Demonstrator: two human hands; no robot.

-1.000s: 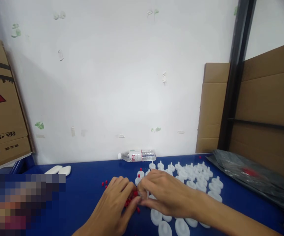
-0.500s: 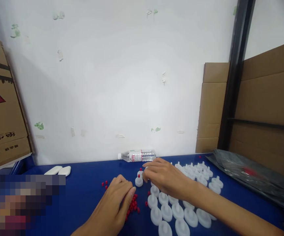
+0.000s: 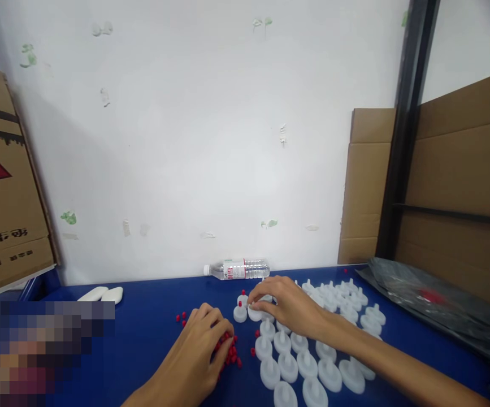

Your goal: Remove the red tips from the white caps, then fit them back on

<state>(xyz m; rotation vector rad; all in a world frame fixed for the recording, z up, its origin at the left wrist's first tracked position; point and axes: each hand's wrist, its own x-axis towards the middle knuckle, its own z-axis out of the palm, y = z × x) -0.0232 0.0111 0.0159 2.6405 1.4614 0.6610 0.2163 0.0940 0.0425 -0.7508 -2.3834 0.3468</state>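
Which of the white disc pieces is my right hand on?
Your right hand pinches the white disc immediately right of the red-tipped disc, at the group's far-left corner.

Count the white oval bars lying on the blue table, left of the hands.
2. They lie side by side at the back left of the table: one bar on the left, the other right beside it. The blurred patch in front may hide more.
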